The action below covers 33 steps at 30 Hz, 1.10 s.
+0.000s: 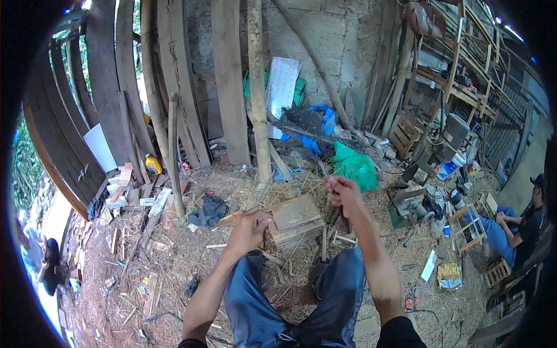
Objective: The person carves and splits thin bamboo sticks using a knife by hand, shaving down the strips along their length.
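My left hand is closed beside a low wooden block-like stand, fingers wrapped round a light wooden stick whose end pokes out to the left. Higher and to the right, my right hand is closed on a thin, greyish, blade-like tool that points up and away from me; its exact kind is unclear. The tool is apart from the stick. The stand sits on the ground in front of my knees, its pale top facing up.
Wood scraps and shavings cover the ground. Ahead are a wooden post, a green sack and a black plastic bag. A yellow bottle stands at left. At right, a person sits near a small wooden frame; another person is far left.
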Tool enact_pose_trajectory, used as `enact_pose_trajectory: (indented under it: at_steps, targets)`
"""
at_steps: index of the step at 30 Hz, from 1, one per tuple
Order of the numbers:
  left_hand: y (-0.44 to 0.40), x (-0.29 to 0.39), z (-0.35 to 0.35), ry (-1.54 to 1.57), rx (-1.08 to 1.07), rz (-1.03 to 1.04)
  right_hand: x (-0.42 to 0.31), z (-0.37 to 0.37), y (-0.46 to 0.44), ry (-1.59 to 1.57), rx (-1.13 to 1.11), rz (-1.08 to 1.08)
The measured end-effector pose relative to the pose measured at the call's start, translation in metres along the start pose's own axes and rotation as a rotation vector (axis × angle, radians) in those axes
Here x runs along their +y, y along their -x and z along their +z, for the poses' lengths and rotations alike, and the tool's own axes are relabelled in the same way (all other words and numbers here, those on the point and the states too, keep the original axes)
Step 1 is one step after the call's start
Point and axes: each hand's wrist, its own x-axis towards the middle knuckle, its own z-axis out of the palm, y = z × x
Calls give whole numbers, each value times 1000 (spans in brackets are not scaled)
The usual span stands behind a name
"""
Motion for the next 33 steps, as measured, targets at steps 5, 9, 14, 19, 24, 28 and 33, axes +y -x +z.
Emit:
enact_pose_trajectory:
  at_steps: [5, 9, 14, 19, 24, 28, 33]
  targets:
    - [5, -1, 0, 111, -92, -107, -1, -6, -4, 6, 64, -9]
    - [1, -5, 7, 187, -120, -163, 20, 7, 5, 42, -86, 14]
    - [-5, -6, 7, 336, -215, -276, 15, 20, 11, 40, -51, 49]
    - [-12, -3, 7, 469, -269, -317, 2, 25, 4, 104, 0, 47]
    - [-2, 2, -7, 312, -261, -262, -7, -13, -17, 139, 112, -23]
    - [0, -6, -1, 332, -254, -240, -2, -26, -26, 136, 114, -15]
    - [6, -26, -9, 265, -234, -246, 6, -51, -46, 114, 288, -101]
